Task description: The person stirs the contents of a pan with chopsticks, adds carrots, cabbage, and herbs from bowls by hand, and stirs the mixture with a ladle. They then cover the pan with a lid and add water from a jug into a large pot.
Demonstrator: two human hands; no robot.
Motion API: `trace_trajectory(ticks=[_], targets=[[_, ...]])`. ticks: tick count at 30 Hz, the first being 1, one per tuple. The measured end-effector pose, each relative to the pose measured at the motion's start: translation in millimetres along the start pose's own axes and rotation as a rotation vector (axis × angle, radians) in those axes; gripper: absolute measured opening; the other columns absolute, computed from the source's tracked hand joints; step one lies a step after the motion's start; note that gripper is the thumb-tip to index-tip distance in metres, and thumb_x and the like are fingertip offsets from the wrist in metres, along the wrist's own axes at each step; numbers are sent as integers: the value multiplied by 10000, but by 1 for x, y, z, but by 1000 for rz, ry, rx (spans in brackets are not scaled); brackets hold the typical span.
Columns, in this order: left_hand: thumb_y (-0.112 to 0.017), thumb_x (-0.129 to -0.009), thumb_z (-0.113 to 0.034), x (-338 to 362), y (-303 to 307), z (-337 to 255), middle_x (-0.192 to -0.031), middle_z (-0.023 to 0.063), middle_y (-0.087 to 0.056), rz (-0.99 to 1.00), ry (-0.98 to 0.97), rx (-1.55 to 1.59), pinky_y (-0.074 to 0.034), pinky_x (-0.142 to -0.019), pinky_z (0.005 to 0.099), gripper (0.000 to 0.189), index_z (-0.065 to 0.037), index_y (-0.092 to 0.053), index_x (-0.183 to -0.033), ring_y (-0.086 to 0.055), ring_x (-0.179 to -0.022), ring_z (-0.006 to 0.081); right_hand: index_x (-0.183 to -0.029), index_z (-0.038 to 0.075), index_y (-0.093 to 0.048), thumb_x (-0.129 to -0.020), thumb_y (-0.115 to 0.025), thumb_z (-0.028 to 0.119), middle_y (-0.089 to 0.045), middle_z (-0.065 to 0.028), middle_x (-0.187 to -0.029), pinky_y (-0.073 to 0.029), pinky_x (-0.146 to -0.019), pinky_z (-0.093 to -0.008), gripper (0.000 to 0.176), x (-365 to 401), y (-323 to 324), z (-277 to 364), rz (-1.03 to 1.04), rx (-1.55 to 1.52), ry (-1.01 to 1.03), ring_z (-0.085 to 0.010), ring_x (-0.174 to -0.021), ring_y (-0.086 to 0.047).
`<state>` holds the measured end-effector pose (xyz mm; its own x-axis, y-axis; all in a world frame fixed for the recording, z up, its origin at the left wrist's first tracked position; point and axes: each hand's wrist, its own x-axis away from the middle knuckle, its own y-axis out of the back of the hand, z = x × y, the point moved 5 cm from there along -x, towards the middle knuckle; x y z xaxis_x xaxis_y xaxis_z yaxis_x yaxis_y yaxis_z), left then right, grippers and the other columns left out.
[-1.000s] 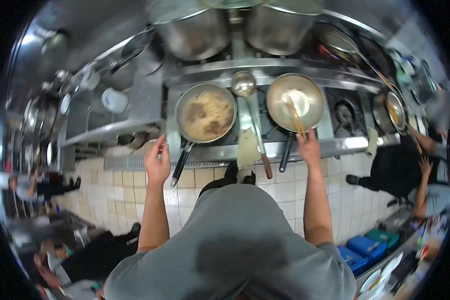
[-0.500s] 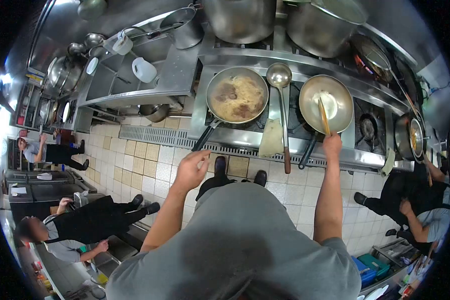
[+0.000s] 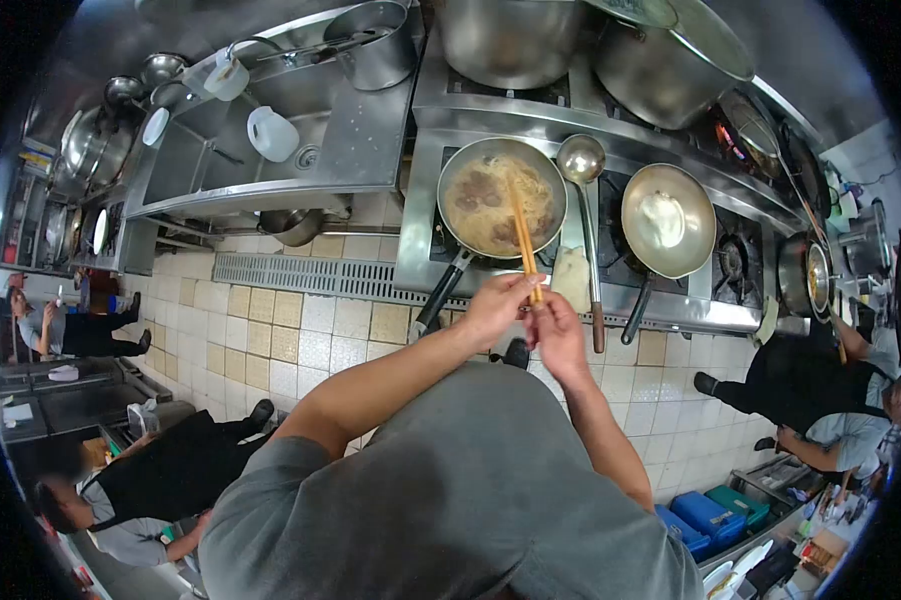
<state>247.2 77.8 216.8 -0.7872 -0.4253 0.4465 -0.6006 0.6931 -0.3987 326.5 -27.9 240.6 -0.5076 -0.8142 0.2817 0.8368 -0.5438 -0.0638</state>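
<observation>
A pair of long wooden chopsticks [image 3: 521, 228] slants into the left frying pan [image 3: 443, 178], its tips among noodles with brown meat [image 3: 480, 205] in liquid. My left hand [image 3: 498, 308] pinches the chopsticks near their upper end. Just below it, my right hand [image 3: 558, 340] has its fingers closed round the same end. The pan's black handle [image 3: 442, 293] points toward me, untouched. On the burner to the right sits a second frying pan [image 3: 695, 235] holding a white, creamy pool [image 3: 662, 220]. Between the pans lies a long-handled ladle [image 3: 581, 160].
A folded cloth [image 3: 571, 278] lies on the stove's front edge. Large stockpots [image 3: 515, 45] stand behind. At left is a sink [image 3: 200, 165] with a white plastic jug [image 3: 272, 134]. One person [image 3: 820, 400] works close on my right; two others are on the left.
The chopsticks have moved from the right pan into the noodles in the left pan. My left hand, open before, has come over and closed on them beside my right hand.
</observation>
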Motion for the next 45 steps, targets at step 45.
trace_trajectory(ticks=[45], targets=[[-631,-854,-135,-67,83,-167,-1012,167,-748,-448,-158,-1787,-596,-812,439,224,-46,-767,-1008,-734,-977,325,-1076,144,-754,-877,-562,114,-740,-166,-1073,-575,-858,-467,279,-178,85,116,-17,1462,51,-347,-1000,-720]])
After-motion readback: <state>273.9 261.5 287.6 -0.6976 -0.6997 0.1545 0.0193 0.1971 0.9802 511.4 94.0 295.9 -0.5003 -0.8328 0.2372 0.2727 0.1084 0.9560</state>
